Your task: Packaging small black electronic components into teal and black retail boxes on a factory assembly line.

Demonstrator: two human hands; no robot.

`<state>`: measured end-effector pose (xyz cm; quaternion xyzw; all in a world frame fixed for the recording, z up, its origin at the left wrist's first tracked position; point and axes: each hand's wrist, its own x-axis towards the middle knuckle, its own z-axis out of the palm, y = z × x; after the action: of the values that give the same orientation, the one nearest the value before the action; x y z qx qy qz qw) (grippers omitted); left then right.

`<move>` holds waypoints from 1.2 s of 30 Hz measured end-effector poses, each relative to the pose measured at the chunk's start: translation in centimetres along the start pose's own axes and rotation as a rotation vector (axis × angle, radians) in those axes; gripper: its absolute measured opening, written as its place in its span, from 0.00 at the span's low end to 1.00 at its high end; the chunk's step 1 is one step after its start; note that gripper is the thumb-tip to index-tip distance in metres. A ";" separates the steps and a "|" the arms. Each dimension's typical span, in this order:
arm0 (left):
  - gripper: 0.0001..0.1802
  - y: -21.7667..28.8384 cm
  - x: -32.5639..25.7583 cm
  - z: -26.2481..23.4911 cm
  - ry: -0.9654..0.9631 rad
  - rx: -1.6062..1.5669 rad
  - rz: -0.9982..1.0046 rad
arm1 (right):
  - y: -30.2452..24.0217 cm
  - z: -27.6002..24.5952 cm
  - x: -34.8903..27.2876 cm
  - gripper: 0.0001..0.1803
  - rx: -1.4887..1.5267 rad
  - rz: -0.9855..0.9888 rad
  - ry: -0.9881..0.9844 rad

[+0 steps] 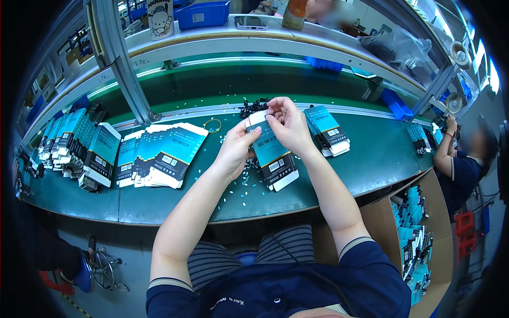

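Teal-and-black retail box (271,156) lies above the green bench (175,204), long axis running from upper left, away from the person, to lower right. Left hand (237,150) and right hand (286,123) pinch its white far end, fingers closed narrow on the flap.

Bright overhead light, heavy fisheye bending, dark vignetted corners, blurred rim.

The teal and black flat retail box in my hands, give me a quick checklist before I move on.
1. Left hand grips the teal and black flat retail box: ok.
2. Right hand at its white top flap: ok.
3. Flap fully closed: cannot tell.
4. Green work surface free of small loose bits: not ok.
5. Fanned stack of flat boxes within reach at left: ok.
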<state>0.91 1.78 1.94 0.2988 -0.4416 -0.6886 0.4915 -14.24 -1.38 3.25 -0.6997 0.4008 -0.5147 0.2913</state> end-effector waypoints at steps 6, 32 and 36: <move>0.18 -0.1 0.1 -0.1 0.028 -0.011 0.020 | 0.6 0.9 -0.1 0.12 -0.025 -0.052 0.078; 0.21 0.1 -0.3 0.0 -0.010 0.194 0.089 | 0.1 -1.6 0.4 0.13 0.477 0.205 -0.158; 0.21 0.4 -0.3 -0.2 -0.039 0.125 0.089 | 0.1 -2.1 0.9 0.13 0.539 0.293 -0.250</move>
<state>1.28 1.93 2.18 0.2955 -0.5061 -0.6430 0.4931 -16.14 -2.23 4.23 -0.5900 0.3075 -0.4651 0.5839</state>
